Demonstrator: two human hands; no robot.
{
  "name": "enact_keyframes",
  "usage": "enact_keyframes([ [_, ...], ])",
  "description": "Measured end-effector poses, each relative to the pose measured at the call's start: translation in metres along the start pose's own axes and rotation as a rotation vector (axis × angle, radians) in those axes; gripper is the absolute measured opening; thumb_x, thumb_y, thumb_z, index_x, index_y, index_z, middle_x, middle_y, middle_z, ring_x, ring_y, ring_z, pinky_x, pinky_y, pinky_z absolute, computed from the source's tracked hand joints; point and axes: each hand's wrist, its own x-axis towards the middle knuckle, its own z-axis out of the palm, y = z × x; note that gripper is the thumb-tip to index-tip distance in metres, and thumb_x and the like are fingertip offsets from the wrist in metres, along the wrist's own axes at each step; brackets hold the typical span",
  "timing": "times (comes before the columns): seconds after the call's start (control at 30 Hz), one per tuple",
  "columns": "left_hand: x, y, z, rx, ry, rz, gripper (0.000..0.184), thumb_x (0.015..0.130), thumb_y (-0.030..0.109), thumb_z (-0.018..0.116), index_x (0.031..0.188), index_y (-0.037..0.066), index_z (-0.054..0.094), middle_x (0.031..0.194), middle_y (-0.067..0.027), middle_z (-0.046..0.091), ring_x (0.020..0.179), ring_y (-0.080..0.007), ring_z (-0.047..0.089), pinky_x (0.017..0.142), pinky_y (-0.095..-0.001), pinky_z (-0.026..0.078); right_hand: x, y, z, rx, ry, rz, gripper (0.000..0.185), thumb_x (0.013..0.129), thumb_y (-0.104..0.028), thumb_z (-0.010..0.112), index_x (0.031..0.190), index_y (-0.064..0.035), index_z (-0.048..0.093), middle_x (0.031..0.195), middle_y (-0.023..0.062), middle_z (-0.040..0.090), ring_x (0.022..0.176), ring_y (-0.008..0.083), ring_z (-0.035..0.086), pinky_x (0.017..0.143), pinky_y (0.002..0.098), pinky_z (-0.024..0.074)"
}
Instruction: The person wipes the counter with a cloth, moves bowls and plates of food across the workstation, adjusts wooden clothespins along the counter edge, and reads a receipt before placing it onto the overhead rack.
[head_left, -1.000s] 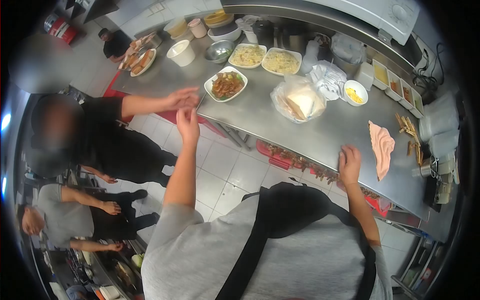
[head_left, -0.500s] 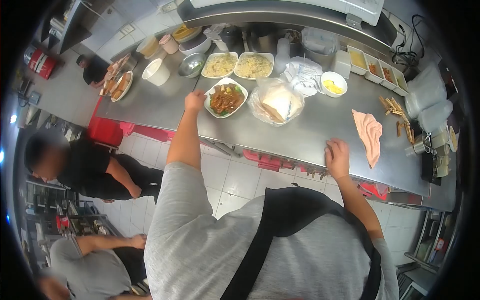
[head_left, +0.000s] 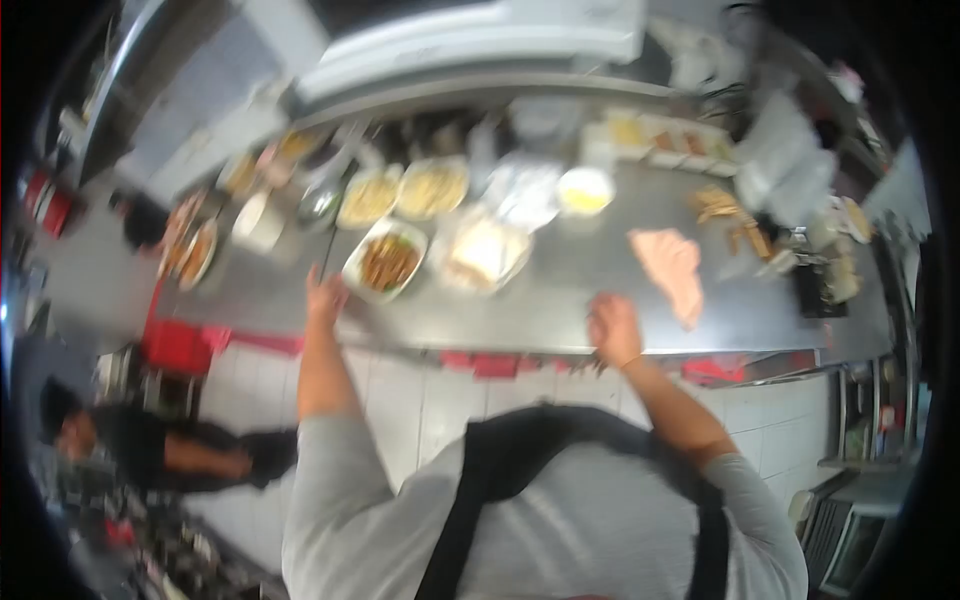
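My left hand (head_left: 325, 296) hovers at the left of a white square dish (head_left: 352, 284) of brown saucy food (head_left: 388, 262) with bits of green. Its fingers are apart and hold nothing; a narrow gap seems to separate it from the rim. On the counter's front edge rests my right hand (head_left: 613, 328), loosely bent, with no object showing in it; motion blurs its fingers. A pink cloth (head_left: 670, 275) lies to its right. Between my hands sits an opened plastic bag with something white (head_left: 485, 248) in it.
Behind the dish stand two white dishes of pale yellow food (head_left: 432, 188), a metal bowl (head_left: 320, 204) and a white tub (head_left: 258, 224). A small yellow-filled bowl (head_left: 584, 192), condiment containers (head_left: 660, 138) and clothespins (head_left: 735, 215) are farther right. A person in black (head_left: 150, 440) stands at left.
My left hand has come off the dish's left rim and its fingers have spread. The view has turned and shifted, with blur. My right hand stays at the counter edge.
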Motion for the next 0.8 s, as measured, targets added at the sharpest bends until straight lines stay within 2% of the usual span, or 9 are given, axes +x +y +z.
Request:
enact_keyframes([
  [0.07, 0.03, -0.007, -0.002, 0.348, -0.144, 0.108, 0.041, 0.087, 0.023, 0.056, 0.126, 0.014, 0.048, 0.08, -0.0041, 0.061, 0.051, -0.0134, 0.049, 0.043, -0.0287, 0.04, -0.002, 0.002, -0.002, -0.017, -0.01, -0.021, 0.026, 0.07, -0.007, 0.061, 0.097, -0.0031, 0.06, 0.104, 0.0172, 0.055, 0.099, 0.0366, 0.051, 0.087, 0.0448, 0.0418],
  [0.13, 0.053, -0.013, -0.001, 0.844, -0.16, 0.31, 0.024, 0.084, 0.015, 0.055, 0.105, 0.007, 0.062, 0.077, -0.0091, 0.061, 0.05, -0.0148, 0.053, 0.042, -0.0299, 0.042, -0.002, -0.003, -0.007, -0.004, 0.003, 0.003, 0.024, 0.074, -0.011, 0.06, 0.097, -0.0041, 0.06, 0.104, 0.0163, 0.056, 0.098, 0.0358, 0.051, 0.085, 0.0447, 0.0423],
  [0.3, 0.026, -0.008, 0.009, 0.844, 0.003, 0.288, 0.022, 0.078, 0.003, 0.049, 0.099, 0.002, 0.056, 0.072, -0.0119, 0.062, 0.049, -0.0219, 0.057, 0.041, -0.0326, 0.048, -0.002, -0.009, -0.014, 0.004, 0.031, 0.015, 0.019, 0.076, -0.014, 0.06, 0.094, -0.0071, 0.06, 0.098, 0.0097, 0.055, 0.095, 0.03, 0.052, 0.083, 0.0414, 0.0423],
  [0.37, 0.017, -0.006, -0.005, 0.748, -0.237, 0.006, 0.026, 0.078, 0.003, 0.041, 0.102, 0.0, 0.05, 0.065, -0.014, 0.06, 0.047, -0.0239, 0.058, 0.039, -0.0327, 0.048, -0.003, -0.01, -0.015, 0.0, 0.027, 0.028, 0.019, 0.077, -0.015, 0.061, 0.094, -0.0078, 0.06, 0.099, 0.0083, 0.055, 0.096, 0.0289, 0.051, 0.084, 0.0407, 0.0418],
  [0.43, -0.01, -0.01, -0.011, 0.599, -0.311, -0.182, 0.026, 0.08, 0.007, 0.036, 0.103, -0.003, 0.047, 0.06, -0.0152, 0.059, 0.046, -0.0234, 0.059, 0.038, -0.0312, 0.048, -0.003, -0.016, -0.022, -0.011, 0.024, 0.041, 0.019, 0.077, -0.016, 0.061, 0.095, -0.0084, 0.06, 0.1, 0.0072, 0.054, 0.097, 0.028, 0.051, 0.085, 0.0401, 0.0413],
  [0.5, -0.02, -0.026, -0.024, 0.432, -0.372, -0.206, 0.025, 0.083, 0.01, 0.036, 0.101, -0.003, 0.047, 0.063, -0.0146, 0.06, 0.046, -0.0229, 0.059, 0.039, -0.0304, 0.048, -0.004, -0.012, -0.017, -0.014, 0.027, 0.035, 0.019, 0.078, -0.017, 0.061, 0.095, -0.0087, 0.06, 0.1, 0.0066, 0.054, 0.097, 0.0269, 0.051, 0.085, 0.04, 0.041],
  [0.57, -0.057, -0.031, -0.022, 0.293, -0.196, -0.214, 0.025, 0.083, 0.01, 0.036, 0.102, -0.001, 0.047, 0.065, -0.0138, 0.06, 0.048, -0.0224, 0.059, 0.039, -0.0299, 0.048, -0.005, -0.01, -0.015, -0.012, 0.032, 0.026, 0.018, 0.078, -0.017, 0.061, 0.095, -0.0087, 0.061, 0.1, 0.0065, 0.054, 0.098, 0.0267, 0.05, 0.086, 0.0397, 0.0409],
  [0.7, -0.1, -0.046, -0.044, 0.185, -0.098, -0.159, 0.024, 0.082, 0.009, 0.038, 0.104, 0.003, 0.046, 0.071, -0.014, 0.061, 0.052, -0.0202, 0.06, 0.041, -0.0296, 0.05, -0.006, -0.01, -0.016, -0.003, 0.017, 0.037, 0.018, 0.078, -0.016, 0.061, 0.095, -0.0079, 0.061, 0.1, 0.0073, 0.054, 0.097, 0.0277, 0.05, 0.085, 0.04, 0.0414],
  [0.8, -0.121, -0.057, -0.074, 0.164, -0.169, -0.257, 0.028, 0.078, 0.007, 0.04, 0.107, 0.005, 0.043, 0.071, -0.0153, 0.06, 0.053, -0.0224, 0.061, 0.044, -0.0313, 0.051, -0.005, -0.01, -0.018, 0.008, 0.01, 0.039, 0.019, 0.078, -0.016, 0.06, 0.094, -0.0067, 0.06, 0.101, 0.0096, 0.055, 0.096, 0.0299, 0.051, 0.085, 0.0408, 0.0421],
])
